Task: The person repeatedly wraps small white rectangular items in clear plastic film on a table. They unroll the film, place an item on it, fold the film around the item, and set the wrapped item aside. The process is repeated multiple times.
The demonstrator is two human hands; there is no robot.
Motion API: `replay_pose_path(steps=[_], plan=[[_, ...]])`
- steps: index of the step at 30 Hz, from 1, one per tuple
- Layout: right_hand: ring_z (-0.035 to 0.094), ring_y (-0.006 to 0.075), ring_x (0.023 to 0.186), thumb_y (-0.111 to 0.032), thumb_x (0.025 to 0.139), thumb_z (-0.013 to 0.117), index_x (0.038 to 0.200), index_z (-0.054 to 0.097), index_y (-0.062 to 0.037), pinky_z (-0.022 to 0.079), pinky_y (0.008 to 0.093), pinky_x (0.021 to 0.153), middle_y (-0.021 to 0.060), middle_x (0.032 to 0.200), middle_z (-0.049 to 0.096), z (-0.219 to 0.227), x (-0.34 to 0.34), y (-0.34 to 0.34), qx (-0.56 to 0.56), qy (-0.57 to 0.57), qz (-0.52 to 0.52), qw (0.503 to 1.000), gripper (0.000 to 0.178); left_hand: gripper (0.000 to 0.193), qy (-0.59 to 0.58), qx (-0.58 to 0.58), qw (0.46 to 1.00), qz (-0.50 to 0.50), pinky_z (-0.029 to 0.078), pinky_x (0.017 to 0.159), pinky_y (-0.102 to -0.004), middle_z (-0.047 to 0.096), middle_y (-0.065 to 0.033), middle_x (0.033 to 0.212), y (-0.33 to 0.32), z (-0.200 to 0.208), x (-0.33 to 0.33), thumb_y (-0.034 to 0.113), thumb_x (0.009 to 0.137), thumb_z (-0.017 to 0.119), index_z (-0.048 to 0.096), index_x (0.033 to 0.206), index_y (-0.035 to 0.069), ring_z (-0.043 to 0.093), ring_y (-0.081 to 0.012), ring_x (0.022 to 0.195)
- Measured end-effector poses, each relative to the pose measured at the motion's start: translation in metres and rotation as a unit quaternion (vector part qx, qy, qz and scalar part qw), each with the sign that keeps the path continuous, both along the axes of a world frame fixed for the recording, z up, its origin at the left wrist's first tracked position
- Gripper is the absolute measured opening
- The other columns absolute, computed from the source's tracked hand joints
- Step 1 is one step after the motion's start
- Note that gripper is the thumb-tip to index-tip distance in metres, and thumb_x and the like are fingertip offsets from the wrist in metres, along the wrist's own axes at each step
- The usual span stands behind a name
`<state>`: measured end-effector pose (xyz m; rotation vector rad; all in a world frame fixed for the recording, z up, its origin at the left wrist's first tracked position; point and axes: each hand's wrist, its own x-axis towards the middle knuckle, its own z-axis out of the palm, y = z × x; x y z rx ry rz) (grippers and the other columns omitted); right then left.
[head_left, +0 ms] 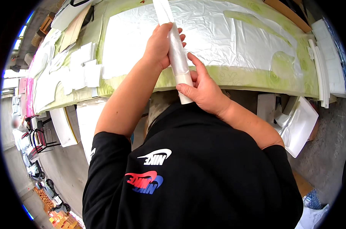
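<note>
A long roll of shiny translucent plastic film [177, 51] is held tilted over the near edge of the table, its lower end close to my body. My left hand [159, 44] wraps around the middle of the roll, with the fingertips showing on its far side. Lower down, my right hand [205, 87] has its thumb laid across the roll near the bare end of the pale core [185, 100]. The right index finger points up along the roll's side, and the other fingers curl behind it. Beneath the roll, a crinkled silvery-white sheet [241, 42] covers much of the tabletop.
A green patterned cloth [301, 65] covers the table. White paper pieces [83, 63] and a cardboard sheet [75, 28] lie on the left. White tubes [321, 72] lean at the right end. Below stands a white panel [301, 128]; chairs [37, 139] are at far left.
</note>
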<state>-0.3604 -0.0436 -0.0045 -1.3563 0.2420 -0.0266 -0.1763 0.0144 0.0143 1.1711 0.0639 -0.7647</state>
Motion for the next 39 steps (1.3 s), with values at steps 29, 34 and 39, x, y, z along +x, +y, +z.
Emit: replay_pose_path(steps=[29, 34, 39], plan=[[0.061, 0.0251, 0.119, -0.015, 0.088, 0.071, 0.164, 0.030, -0.0174, 0.049, 0.0370, 0.103, 0.0175, 0.141, 0.059, -0.002, -0.059, -0.036, -0.119, 0.069, -0.024, 0.990, 0.087, 0.056, -0.332, 0.182, 0.917, -0.126, 0.045, 0.107, -0.0372, 0.047, -0.0168, 0.156, -0.059, -0.044, 0.099, 0.029, 0.099, 0.067, 0.055, 0.152, 0.013, 0.051, -0.0286, 0.137], [0.061, 0.0251, 0.118, -0.015, 0.087, 0.071, 0.164, 0.030, -0.0173, 0.048, 0.0370, 0.103, 0.0171, 0.138, 0.059, -0.008, -0.074, -0.047, -0.082, 0.085, -0.015, 0.993, 0.087, 0.062, -0.355, 0.284, 0.867, -0.205, 0.050, 0.079, -0.0286, 0.067, -0.0055, 0.119, -0.048, -0.038, 0.136, 0.031, 0.095, 0.073, 0.055, 0.151, 0.015, 0.059, -0.0143, 0.094], [0.062, 0.0264, 0.117, -0.016, 0.086, 0.072, 0.165, 0.028, -0.0174, 0.048, 0.0380, 0.103, 0.0173, 0.134, 0.060, -0.012, -0.076, -0.056, -0.115, 0.075, -0.005, 0.991, 0.091, 0.026, -0.228, 0.302, 0.876, -0.298, 0.037, 0.058, -0.0262, 0.055, 0.0004, 0.081, -0.065, -0.022, 0.151, 0.030, 0.093, 0.075, 0.074, 0.106, 0.008, 0.044, -0.0113, 0.066]])
